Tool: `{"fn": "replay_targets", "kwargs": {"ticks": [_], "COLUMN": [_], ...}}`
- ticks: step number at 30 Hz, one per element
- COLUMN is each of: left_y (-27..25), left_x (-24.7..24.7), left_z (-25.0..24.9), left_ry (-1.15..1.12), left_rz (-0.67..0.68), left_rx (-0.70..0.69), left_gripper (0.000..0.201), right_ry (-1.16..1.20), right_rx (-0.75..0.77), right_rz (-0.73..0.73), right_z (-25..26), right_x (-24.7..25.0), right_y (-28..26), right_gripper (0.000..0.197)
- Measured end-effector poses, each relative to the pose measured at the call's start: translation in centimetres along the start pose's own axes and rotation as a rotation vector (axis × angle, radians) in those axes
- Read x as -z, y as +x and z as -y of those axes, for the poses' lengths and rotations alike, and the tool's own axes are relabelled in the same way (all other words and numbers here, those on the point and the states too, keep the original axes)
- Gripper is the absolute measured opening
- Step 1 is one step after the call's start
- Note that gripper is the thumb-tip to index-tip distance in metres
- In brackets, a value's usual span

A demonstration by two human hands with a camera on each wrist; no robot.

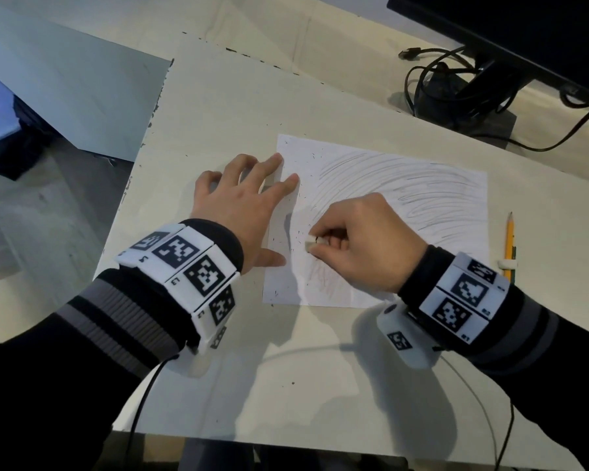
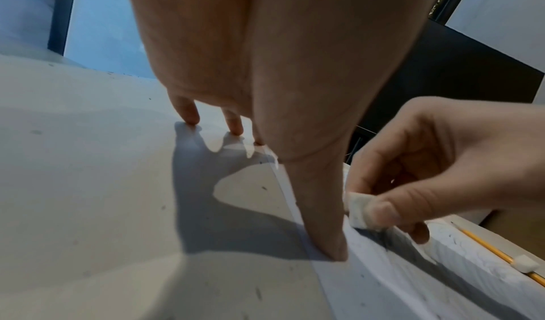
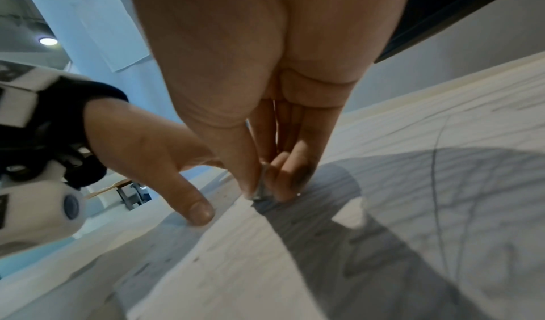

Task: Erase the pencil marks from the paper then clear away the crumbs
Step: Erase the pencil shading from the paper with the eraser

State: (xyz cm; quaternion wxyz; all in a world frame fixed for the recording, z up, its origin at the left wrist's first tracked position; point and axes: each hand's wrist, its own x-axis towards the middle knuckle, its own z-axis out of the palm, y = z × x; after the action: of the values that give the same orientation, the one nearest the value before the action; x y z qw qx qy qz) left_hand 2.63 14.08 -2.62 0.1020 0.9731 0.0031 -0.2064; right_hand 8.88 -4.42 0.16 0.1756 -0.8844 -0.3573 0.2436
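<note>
White paper [image 1: 388,205] lies flat on the table [image 1: 286,368] under both my hands. My left hand [image 1: 242,212] is spread out wide, holding nothing, its fingertips [image 1: 291,180] and thumb pressing the paper's near edge so it stays put. My right hand [image 1: 361,246] pinches a small white eraser [image 1: 309,246] tight, touching the paper. Gray pencil marks [image 1: 422,198] fill the paper past my right fingers. To rub well, I should press gently and keep holding the paper down. Tiny dark crumbs [image 1: 295,229] sit between my hands. I can read no words anywhere.
</note>
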Motion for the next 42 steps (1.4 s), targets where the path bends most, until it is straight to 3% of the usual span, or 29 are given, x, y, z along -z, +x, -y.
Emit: {"fn": "replay_targets", "kwargs": {"ticks": [2,6,10,15,19,23,28,32,36,37,40,42], "left_y": [0.0,0.1,0.1,0.1,0.1,0.1,0.1,0.2,0.2,0.2,0.2,0.2], "left_x": [0.0,0.0,0.0,-0.6,-0.7,-0.8,-0.8,-0.9,-1.0,-1.0,-0.9,-0.9], "left_z": [0.0,0.0,0.0,-1.2,-1.1,-1.2,-1.2,-1.2,-1.1,-1.1,-1.2,-1.2], "left_ry": [0.003,-0.007,-0.004,-0.008,-0.028,-0.029,-0.051,-0.056,-0.064,-0.061,-0.06,-0.063], "left_rz": [0.005,0.001,0.012,-0.053,-0.057,-0.058,-0.05,-0.059,-0.056,-0.055,-0.058,-0.062], "left_rx": [-0.001,-0.004,0.009,0.051,0.056,0.057,0.061,0.061,0.064,0.062,0.06,0.06], "left_gripper": [0.107,0.107,0.109,0.107,0.108,0.107,0.108,0.107,0.107,0.108,0.108,0.107], "right_ry": [0.016,0.006,0.006,0.013,-0.007,-0.003,0.039,0.012,0.051,0.064,0.041,0.046], "right_rx": [0.008,0.029,0.029,0.084,0.065,0.119,0.067,0.156,0.106,0.116,0.188,0.168], "right_rz": [0.023,0.225,0.08,0.199,0.086,0.295,0.103,0.317,0.053,0.047,0.224,0.214], "right_z": [0.2,0.5,0.0,0.2,-0.4,0.2,-1.2,-0.1,-1.5,-1.6,-1.1,-1.5], "right_x": [-0.2,-0.1,-0.1,-0.5,-0.1,-0.8,-0.1,-0.5,0.0,-0.1,-0.8,-0.4], "right_y": [-0.5,-1.1,-0.9,-1.7,-0.7,-2.2,-1.1,-2.2,-0.8,-0.9,-1.6,-1.2], "right_gripper": [0.005,0.004,0.003,0.007,0.006,0.008,0.003,0.005,0.002,0.002,0.002,0.003]}}
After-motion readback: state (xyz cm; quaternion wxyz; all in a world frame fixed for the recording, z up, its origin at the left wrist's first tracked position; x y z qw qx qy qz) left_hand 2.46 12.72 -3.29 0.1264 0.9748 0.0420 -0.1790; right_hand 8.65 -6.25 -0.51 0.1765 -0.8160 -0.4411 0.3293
